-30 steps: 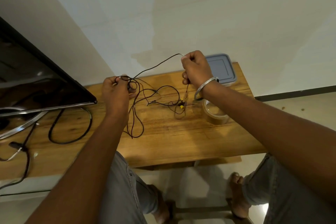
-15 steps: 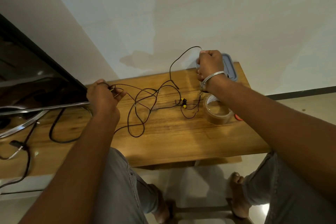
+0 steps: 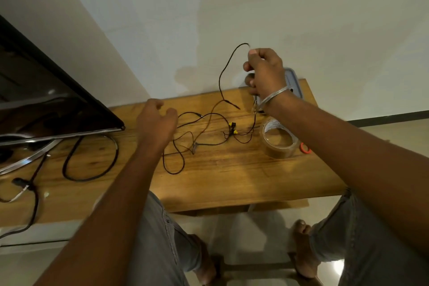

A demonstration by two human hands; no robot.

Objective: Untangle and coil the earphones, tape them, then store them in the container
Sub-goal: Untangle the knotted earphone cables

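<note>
Untangling underway: the right hand [image 3: 264, 72] pinches the earphones [image 3: 232, 124] aloft, the left hand [image 3: 156, 123] hovers with fingers loose and empty; tape [image 3: 279, 150] and container [image 3: 294, 81] untouched.

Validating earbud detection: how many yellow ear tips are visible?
2. One yellow tip lies on the table amid the earphone cable, left of the tape roll; the second yellow tip sits right beside it. None looks hidden.
</note>
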